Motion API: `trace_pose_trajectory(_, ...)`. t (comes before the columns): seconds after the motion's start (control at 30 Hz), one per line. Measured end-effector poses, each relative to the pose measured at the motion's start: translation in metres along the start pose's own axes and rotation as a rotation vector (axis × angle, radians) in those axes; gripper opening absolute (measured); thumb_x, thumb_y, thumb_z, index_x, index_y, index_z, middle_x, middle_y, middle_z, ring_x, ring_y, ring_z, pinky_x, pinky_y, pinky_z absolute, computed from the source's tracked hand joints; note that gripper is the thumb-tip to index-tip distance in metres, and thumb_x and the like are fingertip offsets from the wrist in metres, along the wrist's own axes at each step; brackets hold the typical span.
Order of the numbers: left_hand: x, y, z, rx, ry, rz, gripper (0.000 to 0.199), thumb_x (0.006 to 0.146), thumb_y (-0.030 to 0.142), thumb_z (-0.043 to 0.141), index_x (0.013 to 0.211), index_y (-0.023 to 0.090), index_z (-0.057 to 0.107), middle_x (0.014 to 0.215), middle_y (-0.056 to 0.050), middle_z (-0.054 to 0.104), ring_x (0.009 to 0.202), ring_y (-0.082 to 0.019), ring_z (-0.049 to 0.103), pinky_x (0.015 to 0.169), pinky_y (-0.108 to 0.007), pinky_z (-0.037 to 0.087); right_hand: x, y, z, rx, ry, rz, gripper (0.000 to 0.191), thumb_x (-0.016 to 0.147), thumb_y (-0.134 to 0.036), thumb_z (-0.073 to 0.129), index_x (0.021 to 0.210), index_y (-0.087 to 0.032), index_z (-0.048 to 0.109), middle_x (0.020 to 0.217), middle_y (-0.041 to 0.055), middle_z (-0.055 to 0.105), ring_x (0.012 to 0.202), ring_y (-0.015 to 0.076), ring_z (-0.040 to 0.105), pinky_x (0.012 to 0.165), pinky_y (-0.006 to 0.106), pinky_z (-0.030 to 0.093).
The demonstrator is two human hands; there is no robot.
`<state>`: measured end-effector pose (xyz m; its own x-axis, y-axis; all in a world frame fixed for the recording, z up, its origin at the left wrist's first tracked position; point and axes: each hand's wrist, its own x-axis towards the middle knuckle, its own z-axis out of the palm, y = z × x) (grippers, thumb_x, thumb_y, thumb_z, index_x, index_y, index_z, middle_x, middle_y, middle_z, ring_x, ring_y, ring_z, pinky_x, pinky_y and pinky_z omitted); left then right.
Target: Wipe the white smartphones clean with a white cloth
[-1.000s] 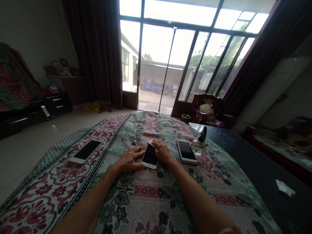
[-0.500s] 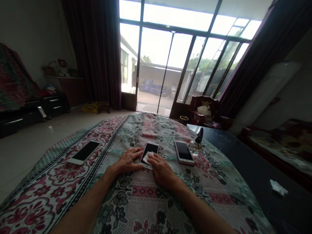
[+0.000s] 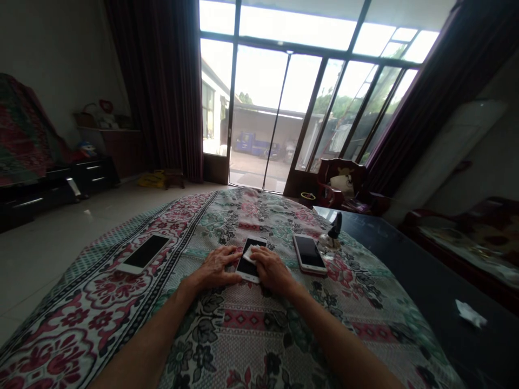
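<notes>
A white smartphone point(image 3: 247, 268) with a dark screen lies face up on the patterned tablecloth point(image 3: 251, 346). My left hand point(image 3: 217, 266) rests at its left edge, fingers spread and touching the phone's side. In my right hand point(image 3: 272, 270) is a small white tissue point(image 3: 250, 254), pressed by the fingers against the upper part of the screen. To the left lies a second white smartphone point(image 3: 145, 253), and to the right a third smartphone point(image 3: 310, 254), both face up with dark screens.
A clear bottle with a black pump top point(image 3: 333, 235) stands just beyond the right phone. Crumpled white tissue point(image 3: 470, 313) lies on the dark table point(image 3: 430, 292) at the right. A wooden armchair point(image 3: 340, 183) stands near the glass doors point(image 3: 259, 119).
My right hand has slid the tissue up the screen, away from me, uncovering the lower part of the phone. My left hand stays at the phone's left edge.
</notes>
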<state>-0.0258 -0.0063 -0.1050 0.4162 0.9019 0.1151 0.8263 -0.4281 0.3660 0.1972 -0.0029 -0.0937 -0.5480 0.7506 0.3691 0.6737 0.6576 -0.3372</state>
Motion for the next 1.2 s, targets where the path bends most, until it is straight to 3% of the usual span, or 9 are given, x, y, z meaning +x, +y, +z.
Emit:
trace_pose_trajectory(0.2,-0.002,0.002,-0.004,-0.010,-0.002,0.031,0.071,0.076,0.056,0.065,0.138,0.027,0.048,0.149,-0.007,0.040,0.138,-0.029,0.033,0.113,-0.041,0.025,0.047,0.013,0.011,-0.025,0.054,0.116,0.036,0.086,-0.007,0.042,0.108,-0.020,0.067,0.123,0.0065,0.064,0.116,0.0189,0.054,0.102,0.031,0.038)
trace_pose_trajectory(0.33,-0.001,0.002,-0.004,-0.017,-0.009,0.005,0.076,0.075,0.058,0.063,0.140,0.023,0.044,0.151,-0.008,0.038,0.139,-0.030,0.031,0.114,-0.042,0.023,0.058,0.010,0.013,-0.066,-0.006,0.110,0.041,0.084,-0.006,0.040,0.111,-0.021,0.066,0.128,0.0047,0.061,0.118,0.0193,0.052,0.102,0.031,0.037)
trace_pose_trajectory(0.5,0.001,0.001,-0.001,-0.008,-0.007,-0.024,0.078,0.073,0.056,0.065,0.139,0.019,0.045,0.150,-0.010,0.039,0.138,-0.031,0.032,0.114,-0.041,0.024,0.045,-0.003,0.011,-0.094,-0.077,0.055,0.043,0.083,-0.007,0.040,0.115,-0.022,0.065,0.131,0.0042,0.059,0.121,0.0201,0.049,0.103,0.033,0.036)
trace_pose_trajectory(0.9,0.001,-0.002,0.005,0.002,0.015,-0.030,0.079,0.073,0.058,0.065,0.139,0.020,0.045,0.150,-0.009,0.040,0.138,-0.030,0.032,0.115,-0.040,0.024,-0.015,-0.035,0.003,0.028,-0.076,-0.124,0.042,0.085,-0.011,0.042,0.122,-0.023,0.060,0.135,0.0021,0.056,0.128,0.0195,0.042,0.108,0.035,0.032)
trace_pose_trajectory(1.2,0.001,-0.004,0.005,0.021,0.019,0.003,0.070,0.075,0.058,0.064,0.135,0.023,0.052,0.149,-0.006,0.041,0.137,-0.029,0.034,0.113,-0.040,0.026,-0.014,-0.030,0.004,0.115,-0.016,-0.144,0.036,0.082,-0.008,0.045,0.107,-0.022,0.066,0.117,0.0027,0.066,0.113,0.0176,0.051,0.101,0.033,0.037)
